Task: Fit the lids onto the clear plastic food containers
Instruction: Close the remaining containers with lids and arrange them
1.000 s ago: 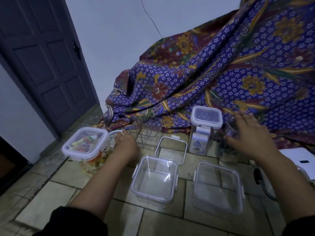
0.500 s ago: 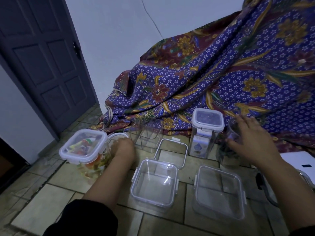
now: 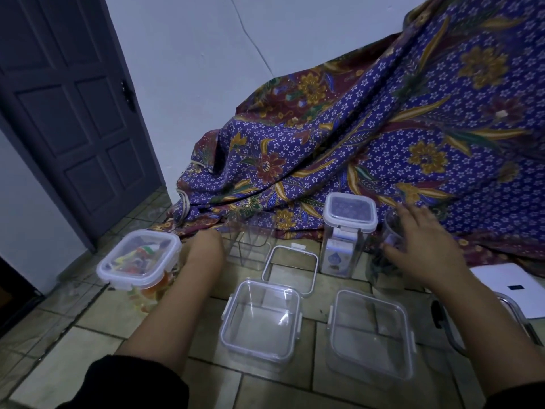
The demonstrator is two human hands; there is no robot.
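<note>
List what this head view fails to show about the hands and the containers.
- Left hand: fingers hidden behind the lidded container of colourful items; grip unclear.
- Dark-filled container: mostly covered by the right hand; no telling whether it has a lid.
- Metal-rimmed item: cut off by the right edge.
- Tall lidded container: label too small to read.

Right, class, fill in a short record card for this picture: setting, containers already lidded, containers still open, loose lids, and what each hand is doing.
setting: tiled floor, purple floral batik cloth behind
lidded: square clear tub of colourful items; tall clear canister
open: two empty square clear plastic tubs
loose lid: clear square lid on floor
left hand: reaching behind the colourful tub
right hand: on a clear jar
</note>
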